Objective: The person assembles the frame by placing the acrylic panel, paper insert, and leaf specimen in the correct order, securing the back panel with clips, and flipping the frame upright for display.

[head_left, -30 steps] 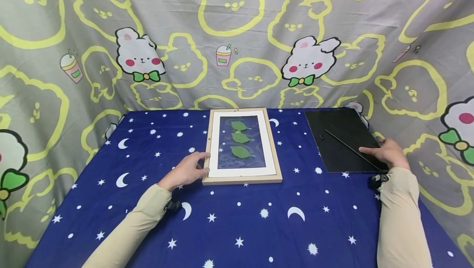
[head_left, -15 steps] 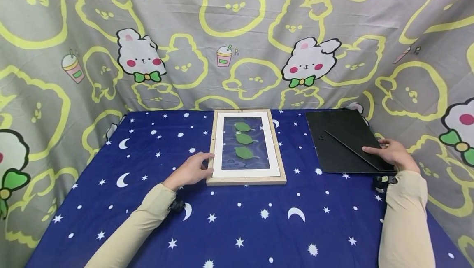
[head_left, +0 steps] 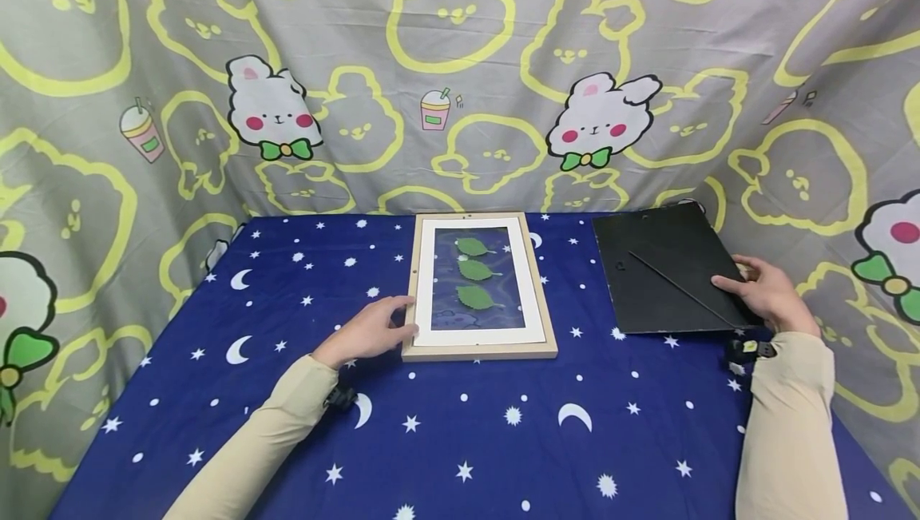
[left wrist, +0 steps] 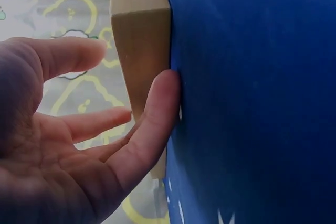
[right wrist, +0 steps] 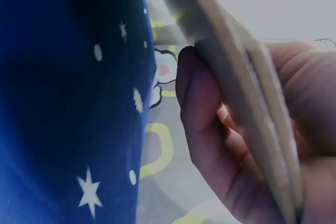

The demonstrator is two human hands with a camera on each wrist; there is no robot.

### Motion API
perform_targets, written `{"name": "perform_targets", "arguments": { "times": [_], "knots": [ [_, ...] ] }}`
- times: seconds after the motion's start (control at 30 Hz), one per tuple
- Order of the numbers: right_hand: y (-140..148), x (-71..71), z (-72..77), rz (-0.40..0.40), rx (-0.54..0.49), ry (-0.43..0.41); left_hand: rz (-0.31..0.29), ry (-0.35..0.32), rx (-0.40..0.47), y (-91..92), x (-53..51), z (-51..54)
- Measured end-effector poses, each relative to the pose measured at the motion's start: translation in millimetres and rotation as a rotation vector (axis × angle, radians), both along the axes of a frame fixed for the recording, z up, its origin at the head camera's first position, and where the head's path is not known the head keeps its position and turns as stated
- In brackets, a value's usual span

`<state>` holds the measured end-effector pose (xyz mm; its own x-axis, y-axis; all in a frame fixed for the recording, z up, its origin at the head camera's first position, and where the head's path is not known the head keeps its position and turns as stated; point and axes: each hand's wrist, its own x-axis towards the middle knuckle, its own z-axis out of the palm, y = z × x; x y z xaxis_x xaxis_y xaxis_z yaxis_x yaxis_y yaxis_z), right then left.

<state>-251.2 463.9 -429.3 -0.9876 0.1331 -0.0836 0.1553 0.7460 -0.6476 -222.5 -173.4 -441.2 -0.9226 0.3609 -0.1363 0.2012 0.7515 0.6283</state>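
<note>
Lying flat: a rectangular pale wooden frame (head_left: 480, 354) is supported by a dark blue, star-and-moon-printed fabric cloth (head_left: 474, 428).
Inside the frame: three green leaves (head_left: 478, 270) are bordered by a white rectangular mat (head_left: 446, 336).
Left of the frame: its side is touched by the left hand (head_left: 365, 332) — fingers spread.
Right of the frame: a black rectangular panel (head_left: 672, 252), bearing a thin dark diagonal strip (head_left: 683, 290), is pinched — at its right edge — by the right hand (head_left: 772, 296).
Behind the frame: a grey, yellow-patterned fabric curtain (head_left: 338, 25) is hung.

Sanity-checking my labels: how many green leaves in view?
3, in a column within the white mat of the pale frame: far leaf, middle leaf, near leaf. None looks hidden.
</note>
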Motion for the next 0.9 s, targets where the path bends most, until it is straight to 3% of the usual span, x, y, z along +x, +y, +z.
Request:
{"name": "perform_targets", "arguments": {
  "times": [0.1, 0.47, 0.57, 0.77, 0.9],
  "knots": [
    [-2, 0.1, 3.9, -0.012, -0.011, 0.011, 0.003, -0.009, 0.014, -1.4, -0.5, 2.0],
    [-14, 4.6, 23.2, -0.078, -0.114, 0.062, 0.0, 0.076, 0.002, -5.7, -5.1, 5.7],
    [-17, 5.3, 26.8, -0.091, -0.141, 0.085, 0.017, 0.114, -0.019, -6.4, -5.0, 9.1],
    [-30, 3.9, 32.2, -0.112, -0.165, 0.117, 0.049, 0.125, 0.004, -9.6, -0.6, 16.8],
    [-41, 3.3, 39.9, -0.109, -0.169, 0.125, 0.025, 0.155, 0.022, -10.7, -0.2, 23.4]
  ]
}}
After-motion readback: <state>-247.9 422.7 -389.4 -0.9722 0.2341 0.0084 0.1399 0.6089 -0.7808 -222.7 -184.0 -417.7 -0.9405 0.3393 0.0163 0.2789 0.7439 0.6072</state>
